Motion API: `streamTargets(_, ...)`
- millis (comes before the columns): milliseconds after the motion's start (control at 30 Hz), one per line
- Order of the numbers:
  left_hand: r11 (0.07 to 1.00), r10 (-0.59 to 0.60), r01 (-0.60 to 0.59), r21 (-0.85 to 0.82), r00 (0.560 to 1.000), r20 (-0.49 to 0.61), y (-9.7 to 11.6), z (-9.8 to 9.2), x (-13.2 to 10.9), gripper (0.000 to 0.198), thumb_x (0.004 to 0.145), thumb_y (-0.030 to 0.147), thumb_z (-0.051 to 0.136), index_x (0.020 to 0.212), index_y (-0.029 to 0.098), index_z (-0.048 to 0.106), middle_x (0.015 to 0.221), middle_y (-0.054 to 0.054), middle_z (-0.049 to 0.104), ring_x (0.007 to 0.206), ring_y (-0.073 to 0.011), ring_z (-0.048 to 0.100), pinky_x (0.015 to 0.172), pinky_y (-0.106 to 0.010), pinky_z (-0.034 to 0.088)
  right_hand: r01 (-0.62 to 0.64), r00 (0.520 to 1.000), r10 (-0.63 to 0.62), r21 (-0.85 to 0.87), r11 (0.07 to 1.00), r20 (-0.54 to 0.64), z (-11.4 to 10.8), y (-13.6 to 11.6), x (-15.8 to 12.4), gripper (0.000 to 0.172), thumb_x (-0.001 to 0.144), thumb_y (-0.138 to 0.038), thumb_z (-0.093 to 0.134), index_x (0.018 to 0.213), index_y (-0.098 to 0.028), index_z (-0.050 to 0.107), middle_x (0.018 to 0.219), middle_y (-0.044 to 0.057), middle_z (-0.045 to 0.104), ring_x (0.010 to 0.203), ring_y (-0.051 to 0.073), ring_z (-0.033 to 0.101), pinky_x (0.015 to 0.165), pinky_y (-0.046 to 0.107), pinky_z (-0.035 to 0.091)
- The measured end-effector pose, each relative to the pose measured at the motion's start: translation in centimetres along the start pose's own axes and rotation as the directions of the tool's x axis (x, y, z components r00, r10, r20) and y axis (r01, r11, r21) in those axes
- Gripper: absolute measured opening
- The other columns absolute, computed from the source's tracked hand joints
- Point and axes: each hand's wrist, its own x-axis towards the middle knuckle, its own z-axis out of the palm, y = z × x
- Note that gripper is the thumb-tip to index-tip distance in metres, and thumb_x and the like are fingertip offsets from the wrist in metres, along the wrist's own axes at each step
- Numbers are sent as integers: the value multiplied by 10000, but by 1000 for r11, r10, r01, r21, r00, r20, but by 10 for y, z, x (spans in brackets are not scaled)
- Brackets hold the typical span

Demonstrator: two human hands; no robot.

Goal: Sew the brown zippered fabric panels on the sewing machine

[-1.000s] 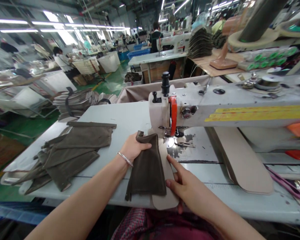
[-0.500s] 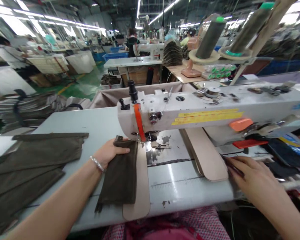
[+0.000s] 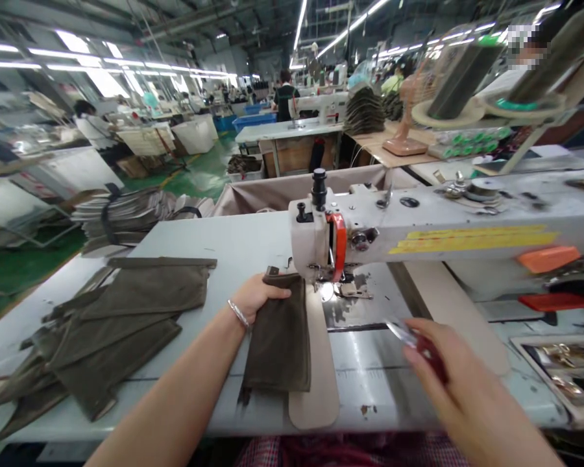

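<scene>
My left hand (image 3: pixel 254 296) rests on the far left corner of a dark olive fabric piece (image 3: pixel 278 337), thumb on top, fingers curled at its edge. The fabric lies on a beige strip (image 3: pixel 316 383) running under the needle of a white sewing machine (image 3: pixel 418 227). My right hand (image 3: pixel 442 373), blurred by motion, hovers over the table in front of the machine, closed on a small tool with a red handle and a shiny metal tip (image 3: pixel 409 337), likely thread snips.
A pile of several olive fabric pieces (image 3: pixel 111 324) lies at the table's left. A second beige strip (image 3: pixel 448 311) lies under the machine arm. A tray of metal parts (image 3: pixel 564 366) sits at the right. Other workers and tables stand behind.
My right hand left the fabric, reached to the far right of the table, and came back toward the centre holding a small red-handled tool. My left hand stayed on the fabric.
</scene>
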Motion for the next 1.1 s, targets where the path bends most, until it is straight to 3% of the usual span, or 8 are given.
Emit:
streamTargets(100,999,35,-35,-12,999,-10,-4,-1,1,426,473,102,816,878,114,686,751,-44,725,666,-209,678,697,-335,527,48,990,-34,-101,994,136,47,-35,40,281,978,-323,352,1198,-234,504,1160,98,523,920,212,618,813,367,496)
streamTargets(233,997,62,-62,-40,998,-23,-7,-1,6,441,475,113,818,896,114,686,761,-48,727,700,-229,689,721,-357,533,67,991,-47,-154,986,129,76,-50,72,262,963,-287,405,1168,-242,562,1126,83,512,831,200,616,694,324,484)
streamTargets(467,991,76,-76,-107,997,-2,-7,4,13,416,506,107,792,900,139,663,745,-37,718,703,-235,695,725,-373,546,68,991,-46,-182,981,124,80,-46,77,270,962,-308,416,1166,-267,589,1096,69,538,769,189,609,610,297,455)
streamTargets(800,993,66,-56,-103,992,103,-9,16,4,379,542,185,831,892,113,703,845,-106,737,742,-246,695,746,-374,549,117,984,-104,-84,990,145,74,-41,57,244,975,-262,368,1178,-243,503,1140,68,525,949,199,600,829,355,496)
streamTargets(1100,999,17,-16,-31,999,45,-18,26,-11,372,420,114,836,764,127,695,704,-62,717,633,-253,683,658,-374,543,119,988,-109,-85,989,111,76,-40,51,244,965,-254,376,1175,-239,500,1151,83,528,965,218,600,856,389,491)
